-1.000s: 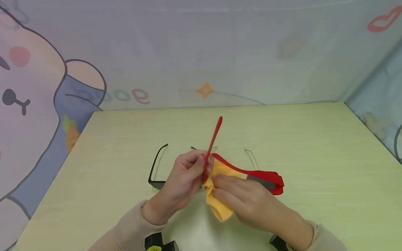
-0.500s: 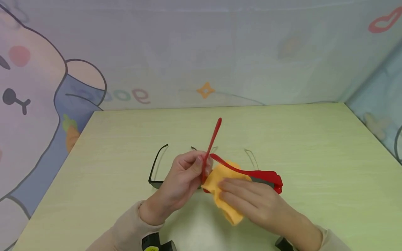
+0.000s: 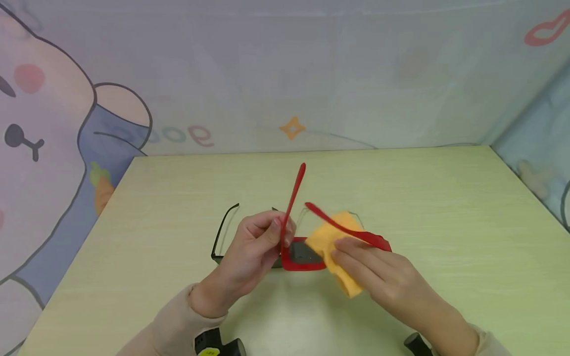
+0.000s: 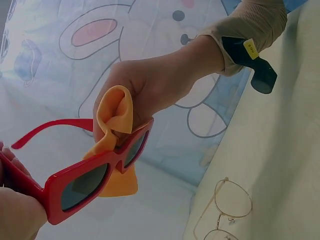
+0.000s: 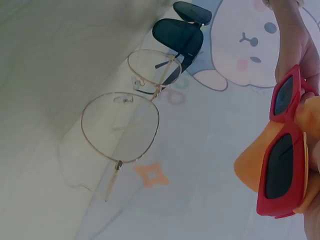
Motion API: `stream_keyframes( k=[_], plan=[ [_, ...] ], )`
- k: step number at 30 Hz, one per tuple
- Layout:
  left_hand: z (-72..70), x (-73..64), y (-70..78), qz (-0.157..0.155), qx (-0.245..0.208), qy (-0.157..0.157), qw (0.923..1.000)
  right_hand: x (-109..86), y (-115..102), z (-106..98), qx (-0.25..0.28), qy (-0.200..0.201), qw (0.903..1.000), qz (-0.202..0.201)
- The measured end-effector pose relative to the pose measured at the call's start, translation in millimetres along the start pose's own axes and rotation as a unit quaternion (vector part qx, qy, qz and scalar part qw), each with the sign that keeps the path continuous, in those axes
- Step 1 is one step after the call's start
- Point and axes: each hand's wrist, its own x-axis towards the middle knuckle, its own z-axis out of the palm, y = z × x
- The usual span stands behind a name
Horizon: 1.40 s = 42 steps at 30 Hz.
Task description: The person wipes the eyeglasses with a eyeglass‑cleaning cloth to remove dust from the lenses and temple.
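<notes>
Red-framed sunglasses (image 3: 304, 267) with dark lenses are held above the table, both temples unfolded and pointing away from me. My left hand (image 3: 251, 257) pinches them by the hinge end of the left temple. My right hand (image 3: 387, 277) grips a yellow cloth (image 3: 328, 241) folded around the right part of the sunglasses' front. In the left wrist view the cloth (image 4: 117, 107) bunches near the bridge and hangs out below the frame. The right wrist view shows the dark lenses (image 5: 280, 167) from outside, with cloth behind them. The right thumb and fingertips are partly hidden by the cloth.
Black sunglasses (image 3: 217, 260) lie on the table (image 3: 178, 198) behind my left hand. Thin gold wire-rimmed glasses (image 5: 158, 122) lie beside them, mostly hidden behind the cloth in the head view. A printed curtain (image 3: 249, 74) stands at the table's far edge.
The cloth and right hand have moved right along the sunglasses, uncovering the left lens. Both hands have shifted a little, and the sunglasses have turned slightly.
</notes>
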Motion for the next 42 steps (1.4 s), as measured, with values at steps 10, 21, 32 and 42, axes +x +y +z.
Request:
stream_keyframes(
  k=[10,21,32,42],
  plan=[
    [-0.6,0.8,2.8,0.016,0.007,0.002,0.9998,-5.4,2.8,-2.1,-0.009,-0.010,0.9987,0.050],
    [-1.7,0.4,7.6,0.045,0.007,0.000,0.9990,-1.3,-5.8,-3.1,0.014,-0.037,0.9817,0.186],
    [-5.3,-1.0,9.4,0.049,-0.010,0.026,0.9984,-5.5,2.8,1.6,0.052,-0.043,0.9946,0.079],
    [-7.5,-2.2,8.5,0.046,0.002,0.041,0.9981,-10.3,10.6,2.8,0.111,-0.010,0.9934,0.025]
  ],
)
